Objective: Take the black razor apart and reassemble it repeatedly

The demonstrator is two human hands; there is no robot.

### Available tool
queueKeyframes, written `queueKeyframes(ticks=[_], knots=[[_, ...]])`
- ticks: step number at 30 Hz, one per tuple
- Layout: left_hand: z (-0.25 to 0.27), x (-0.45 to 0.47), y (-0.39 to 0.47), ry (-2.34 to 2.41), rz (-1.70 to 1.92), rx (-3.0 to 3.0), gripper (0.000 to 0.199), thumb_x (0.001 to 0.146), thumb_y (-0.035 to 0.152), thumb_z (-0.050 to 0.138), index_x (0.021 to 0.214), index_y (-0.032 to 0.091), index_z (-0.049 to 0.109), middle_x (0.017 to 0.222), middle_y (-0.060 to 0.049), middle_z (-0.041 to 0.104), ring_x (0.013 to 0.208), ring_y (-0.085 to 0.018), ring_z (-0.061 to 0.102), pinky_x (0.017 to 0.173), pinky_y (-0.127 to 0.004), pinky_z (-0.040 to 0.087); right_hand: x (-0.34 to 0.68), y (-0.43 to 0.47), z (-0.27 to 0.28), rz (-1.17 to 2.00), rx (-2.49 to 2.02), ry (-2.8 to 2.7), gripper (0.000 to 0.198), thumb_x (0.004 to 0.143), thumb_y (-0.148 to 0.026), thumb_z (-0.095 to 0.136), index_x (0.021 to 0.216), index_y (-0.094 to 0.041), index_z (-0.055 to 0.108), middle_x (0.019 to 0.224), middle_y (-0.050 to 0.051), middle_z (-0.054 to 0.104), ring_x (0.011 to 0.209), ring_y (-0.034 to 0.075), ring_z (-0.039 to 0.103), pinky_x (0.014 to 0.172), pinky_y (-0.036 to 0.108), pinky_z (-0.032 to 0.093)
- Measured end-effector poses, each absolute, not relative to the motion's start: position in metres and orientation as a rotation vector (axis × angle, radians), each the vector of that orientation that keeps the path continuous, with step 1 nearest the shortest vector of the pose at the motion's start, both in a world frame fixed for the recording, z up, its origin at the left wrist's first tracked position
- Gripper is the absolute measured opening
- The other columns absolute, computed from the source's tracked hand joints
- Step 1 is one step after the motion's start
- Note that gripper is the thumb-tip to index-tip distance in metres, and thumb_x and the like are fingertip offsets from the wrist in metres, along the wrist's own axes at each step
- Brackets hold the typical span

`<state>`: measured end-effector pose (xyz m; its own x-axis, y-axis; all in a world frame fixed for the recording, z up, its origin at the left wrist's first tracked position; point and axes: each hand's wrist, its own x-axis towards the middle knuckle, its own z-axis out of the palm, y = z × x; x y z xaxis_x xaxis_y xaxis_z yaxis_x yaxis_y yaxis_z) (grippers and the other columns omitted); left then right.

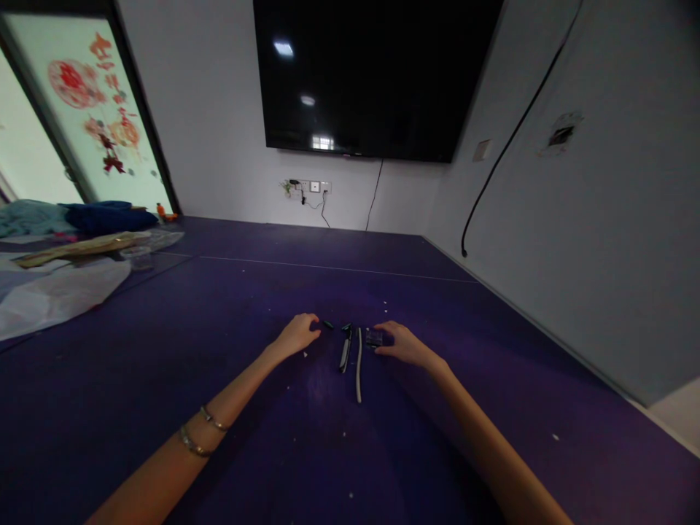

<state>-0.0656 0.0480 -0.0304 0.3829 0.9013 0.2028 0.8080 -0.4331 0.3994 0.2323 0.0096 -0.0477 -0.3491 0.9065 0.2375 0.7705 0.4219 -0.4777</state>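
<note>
On the purple tabletop, my right hand (403, 343) has its thumb and fingers at the near and far edges of a small dark, see-through rectangular case (374, 337). My left hand (298, 334) rests with thumb and forefinger apart, holding nothing. Just right of its fingertips lies a short dark green piece (327, 324). Between the hands are a dark and grey slim tool (345, 354), too small to name surely, and a thin grey strip (359, 368) lying lengthwise. A small dark green bit (346, 327) touches or nearly touches the tool's far end.
The purple surface (262, 437) carries scattered white scraps. At the far left lie a white plastic bag (65, 295), a clear cup (138, 257) and blue cloth (109, 216). A wall-mounted television (377, 80) hangs beyond; a black cable (506, 149) hangs along the right wall.
</note>
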Motion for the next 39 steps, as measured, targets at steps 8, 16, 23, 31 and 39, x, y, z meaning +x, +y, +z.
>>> queueKeyframes(ticks=[8, 16, 23, 31, 39], knots=[[-0.042, -0.048, 0.067, 1.580, 0.534, 2.498, 0.034, 0.072, 0.034, 0.063, 0.100, 0.016, 0.063, 0.101, -0.010, 0.064, 0.097, -0.024, 0.058, 0.084, -0.032, 0.043, 0.232, 0.011, -0.051, 0.441, -1.355, -2.218, 0.053, 0.066, -0.030, 0.070, 0.116, -0.017, 0.057, 0.114, 0.011, 0.060, 0.104, 0.024, 0.054, 0.091, 0.039, 0.040], [-0.043, -0.030, 0.061, 1.669, 0.517, 2.612, 0.038, 0.075, 0.040, 0.060, 0.104, 0.015, 0.061, 0.100, -0.011, 0.063, 0.095, -0.026, 0.056, 0.081, -0.035, 0.043, 0.233, 0.009, -0.047, 0.505, -1.369, -2.202, 0.053, 0.065, -0.024, 0.070, 0.116, -0.017, 0.057, 0.114, 0.011, 0.060, 0.103, 0.025, 0.055, 0.084, 0.038, 0.044], [-0.048, -0.027, 0.058, 1.701, 0.529, 2.632, 0.031, 0.077, 0.035, 0.058, 0.101, 0.016, 0.061, 0.099, -0.009, 0.061, 0.097, -0.026, 0.054, 0.081, -0.035, 0.043, 0.231, 0.005, -0.042, 0.526, -1.389, -2.160, 0.053, 0.064, -0.029, 0.070, 0.115, -0.019, 0.058, 0.113, 0.010, 0.061, 0.103, 0.025, 0.055, 0.088, 0.040, 0.043], [-0.050, -0.028, 0.059, 1.632, 0.636, 2.579, 0.028, 0.078, 0.025, 0.056, 0.104, 0.015, 0.059, 0.100, -0.011, 0.062, 0.098, -0.026, 0.053, 0.085, -0.038, 0.041, 0.233, 0.008, -0.042, 0.500, -1.367, -2.075, 0.046, 0.067, -0.030, 0.068, 0.110, -0.018, 0.061, 0.109, 0.011, 0.063, 0.099, 0.023, 0.058, 0.087, 0.040, 0.045], [-0.018, -0.021, 0.036, 1.194, 1.033, 2.695, 0.038, 0.079, 0.024, 0.059, 0.115, 0.019, 0.051, 0.111, -0.007, 0.057, 0.107, -0.022, 0.048, 0.092, -0.038, 0.038, 0.221, 0.009, -0.023, 0.863, -1.249, -1.633, 0.031, 0.069, -0.030, 0.065, 0.096, -0.018, 0.062, 0.094, 0.007, 0.067, 0.087, 0.019, 0.063, 0.078, 0.035, 0.050]])
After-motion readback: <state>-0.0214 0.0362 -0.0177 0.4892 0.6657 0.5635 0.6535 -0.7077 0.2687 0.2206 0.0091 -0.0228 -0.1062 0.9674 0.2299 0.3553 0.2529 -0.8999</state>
